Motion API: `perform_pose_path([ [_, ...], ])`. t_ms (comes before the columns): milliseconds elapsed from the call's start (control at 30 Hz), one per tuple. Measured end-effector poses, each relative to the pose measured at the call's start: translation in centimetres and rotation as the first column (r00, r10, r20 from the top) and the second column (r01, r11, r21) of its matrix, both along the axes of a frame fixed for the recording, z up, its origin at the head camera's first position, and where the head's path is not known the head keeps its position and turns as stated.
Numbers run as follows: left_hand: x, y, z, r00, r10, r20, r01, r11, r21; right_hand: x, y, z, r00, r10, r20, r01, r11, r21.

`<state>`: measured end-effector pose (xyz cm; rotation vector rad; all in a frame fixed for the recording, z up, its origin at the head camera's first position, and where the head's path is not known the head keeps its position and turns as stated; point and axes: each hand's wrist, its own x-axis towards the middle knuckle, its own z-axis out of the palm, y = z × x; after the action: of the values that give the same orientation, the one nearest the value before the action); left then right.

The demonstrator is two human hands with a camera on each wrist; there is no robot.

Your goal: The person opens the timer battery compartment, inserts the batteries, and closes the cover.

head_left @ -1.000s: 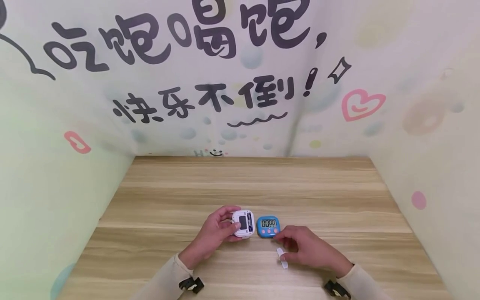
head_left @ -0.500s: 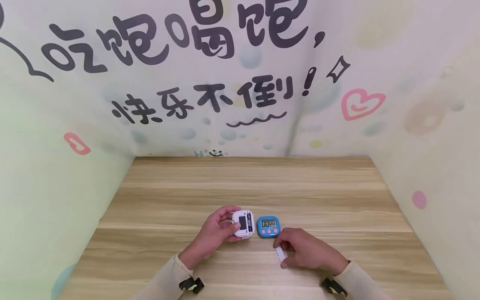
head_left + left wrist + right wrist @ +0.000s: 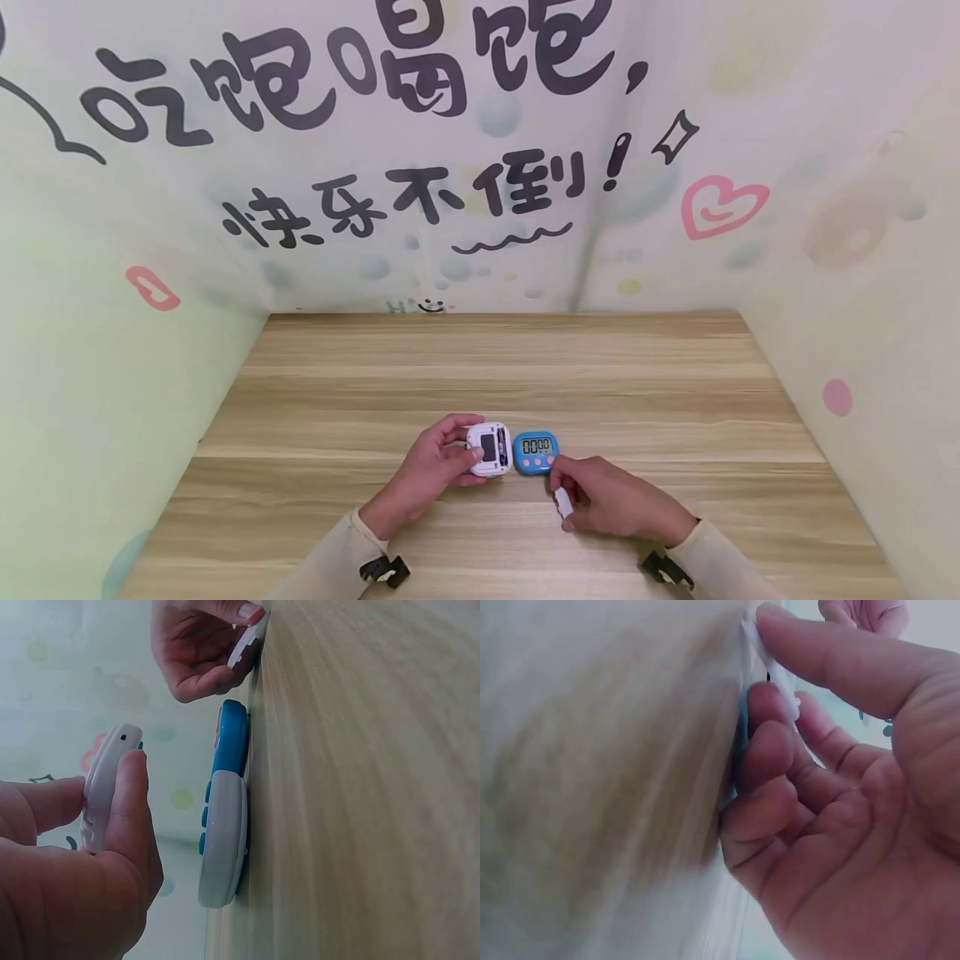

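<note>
My left hand [image 3: 422, 472] holds a white digital timer [image 3: 489, 450] back side up, above the table. Its battery compartment is uncovered, with a dark battery [image 3: 503, 448] along the right side. Between the thumb and fingers of my right hand [image 3: 611, 497] is a small white battery cover [image 3: 563, 503], pinched near the tabletop. A blue timer [image 3: 536, 452] reading 00:00 lies face up just beyond the right fingertips. The left wrist view shows another white timer [image 3: 225, 840] with blue buttons on the table, hidden in the head view beneath the held one.
The wood-grain table [image 3: 495, 367] meets a patterned back wall [image 3: 420, 275] with large black lettering. Side walls [image 3: 862, 350] stand at left and right. Both wrists wear black straps [image 3: 385, 571].
The right fingers have changed their grip on the battery cover, turning it and now pinching it by its ends. My left hand and its timer have barely moved. The blue timer stays put.
</note>
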<state>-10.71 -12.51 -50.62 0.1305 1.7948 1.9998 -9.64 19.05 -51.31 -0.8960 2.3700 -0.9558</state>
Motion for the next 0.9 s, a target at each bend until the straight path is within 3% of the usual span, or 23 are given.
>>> perform_pose_path([
  [267,0.0,0.0,0.0,1.000,-0.002,-0.004,0.002,1.000,-0.001,-0.5,0.4,0.0,0.998,-0.006,-0.059,0.002,0.998,-0.070],
  [533,0.1,0.3,0.1,1.000,-0.022,-0.007,0.022,1.000,0.012,-1.4,-0.1,1.1,0.997,-0.065,-0.034,0.060,0.989,-0.132],
  [767,0.1,0.8,0.2,0.999,-0.035,-0.007,0.035,0.999,0.015,-2.2,-0.9,1.6,0.990,-0.131,-0.055,0.115,0.966,-0.232],
  [900,0.1,1.0,0.3,0.999,-0.050,-0.012,0.051,0.998,0.023,-2.7,-1.5,1.7,0.987,-0.158,-0.011,0.148,0.944,-0.294],
])
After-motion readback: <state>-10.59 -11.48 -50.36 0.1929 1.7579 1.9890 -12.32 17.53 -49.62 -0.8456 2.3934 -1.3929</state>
